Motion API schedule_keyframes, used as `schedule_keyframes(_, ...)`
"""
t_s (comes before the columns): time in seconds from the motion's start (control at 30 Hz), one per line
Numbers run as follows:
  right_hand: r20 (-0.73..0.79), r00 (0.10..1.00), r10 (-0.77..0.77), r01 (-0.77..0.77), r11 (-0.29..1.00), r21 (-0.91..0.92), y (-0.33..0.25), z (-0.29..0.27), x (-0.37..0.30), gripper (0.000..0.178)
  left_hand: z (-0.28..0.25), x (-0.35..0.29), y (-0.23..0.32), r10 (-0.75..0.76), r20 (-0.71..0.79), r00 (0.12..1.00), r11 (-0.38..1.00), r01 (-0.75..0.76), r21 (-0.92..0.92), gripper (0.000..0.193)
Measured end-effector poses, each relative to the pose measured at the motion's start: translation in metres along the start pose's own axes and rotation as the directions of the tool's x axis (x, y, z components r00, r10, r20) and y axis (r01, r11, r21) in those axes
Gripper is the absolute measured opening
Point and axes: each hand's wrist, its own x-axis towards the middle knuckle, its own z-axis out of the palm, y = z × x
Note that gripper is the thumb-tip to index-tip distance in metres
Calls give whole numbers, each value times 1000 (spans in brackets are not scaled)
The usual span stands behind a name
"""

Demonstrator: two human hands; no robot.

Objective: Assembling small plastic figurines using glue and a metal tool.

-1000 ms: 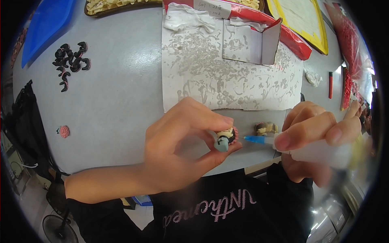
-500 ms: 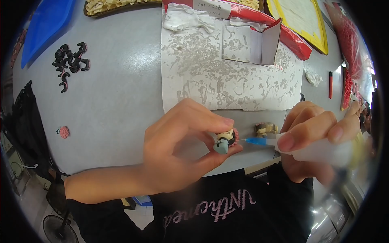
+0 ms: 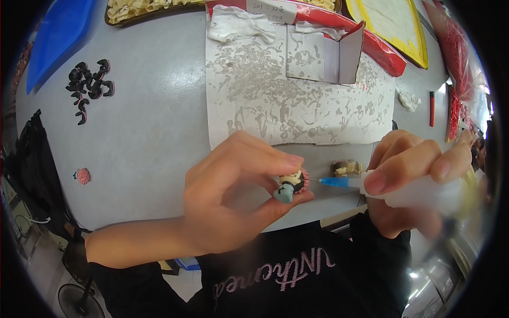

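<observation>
Between the thumb and fingers of my left hand (image 3: 228, 185) is a small painted figurine (image 3: 289, 185), with a grey-green end, a cream and black middle and a pink scalloped edge. My right hand (image 3: 403, 169) grips a translucent squeeze bottle (image 3: 424, 199) with a blue needle tip (image 3: 335, 182). The thin needle points left and reaches the figurine's pink edge; whether it touches cannot be made out. Behind the needle tip, a second cream and brown figurine (image 3: 346, 168) lies on the table.
Black curved pieces (image 3: 87, 82) lie in a cluster at the left, with a small pink piece (image 3: 83, 176) nearer. A stained white sheet (image 3: 254, 116) carries an open cardboard box (image 3: 323, 58) and crumpled tissue (image 3: 241, 25). Trays (image 3: 58, 42) line the back; a red pen (image 3: 432, 108) lies right.
My left hand and the figurine have shifted slightly left. The needle tip stays close to the pink edge, and the bottle has barely moved. The whole view has shifted a little.
</observation>
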Motion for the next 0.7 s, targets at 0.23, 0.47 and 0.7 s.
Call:
schedule_keyframes(0.23, 12, 1000, 18, -17, 999, -46, -5, 5, 1, 46, -2, -3, 1, -33, 12, 999, 999, 33, -7, 37)
schedule_keyframes(0.47, 15, 999, 38, -37, 995, -92, -7, 0, 2, 46, 0, -4, 1, -58, 14, 998, 998, 59, -39, 34)
schedule_keyframes(0.7, 20, 998, 57, -54, 989, -135, -8, -4, 2, 46, 0, -2, -1, 6, 21, 1000, 999, -6, -32, 35)
